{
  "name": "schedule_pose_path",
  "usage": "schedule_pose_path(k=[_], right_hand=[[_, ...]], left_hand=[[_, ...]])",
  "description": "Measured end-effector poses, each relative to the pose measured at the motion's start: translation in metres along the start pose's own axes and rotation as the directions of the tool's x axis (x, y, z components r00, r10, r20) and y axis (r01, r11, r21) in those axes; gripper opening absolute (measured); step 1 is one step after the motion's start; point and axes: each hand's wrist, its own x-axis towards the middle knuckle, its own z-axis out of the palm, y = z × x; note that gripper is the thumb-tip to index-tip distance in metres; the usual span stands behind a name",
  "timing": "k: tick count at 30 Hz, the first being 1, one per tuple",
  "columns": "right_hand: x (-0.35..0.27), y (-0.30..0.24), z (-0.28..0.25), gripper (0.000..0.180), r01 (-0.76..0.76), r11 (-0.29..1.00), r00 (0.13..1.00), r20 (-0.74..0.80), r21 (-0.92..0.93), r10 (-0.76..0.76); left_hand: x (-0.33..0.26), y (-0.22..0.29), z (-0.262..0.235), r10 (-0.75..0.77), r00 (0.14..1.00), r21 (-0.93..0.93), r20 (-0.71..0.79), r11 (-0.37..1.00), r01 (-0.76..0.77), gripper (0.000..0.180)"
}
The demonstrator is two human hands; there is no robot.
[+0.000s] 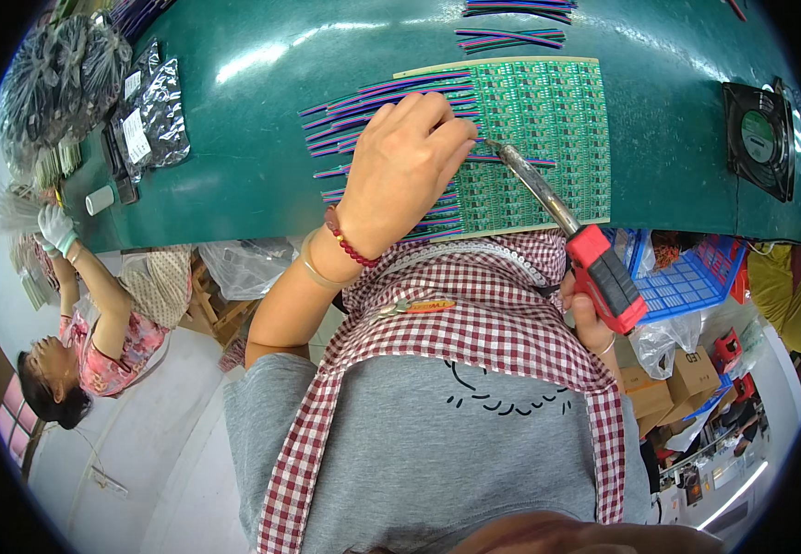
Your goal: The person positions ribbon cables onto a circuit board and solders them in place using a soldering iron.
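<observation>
A person at a green worktop point(262, 175) presses the left hand point(400, 171) down on a green circuit panel point(548, 120), fingers bunched together on the coloured wire leads point(364, 115) fanned along the panel's left edge; what the fingertips pinch, if anything, is hidden under the hand. The right hand point(590, 319) is mostly hidden behind the red handle of a soldering iron point(571, 235), its grip clamped on that handle, while the metal tip reaches the panel just right of the left hand's fingers. The panel's near edge meets the worktop's rim, with a checked apron point(474, 314) right against it. More wire bundles point(511, 37) lie at the far edge, partly cut off. A black fan point(759, 138) stands at the right rim, well apart from the panel, with bare green surface between them. Silver foil bags point(156, 111) sit far left. A co-worker in a floral top point(110, 346), one gloved hand point(54, 226) raised, works at the left; that end of the worktop is too distorted to read
</observation>
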Motion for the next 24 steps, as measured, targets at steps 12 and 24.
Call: schedule_pose_path(k=[12,24], right_hand=[[0.000,-0.011,-0.006,0.031,-0.023,1.000,0.999,-0.025,-0.001,0.023],[0.007,-0.013,-0.005,0.033,-0.055,0.992,0.998,-0.001,0.117,0.056]], left_hand=[[-0.001,-0.001,0.000,-0.003,1.000,0.008,0.001,1.000,0.003,0.009],[-0.002,0.000,0.001,0.001,1.000,0.021,-0.004,1.000,-0.001,0.010]])
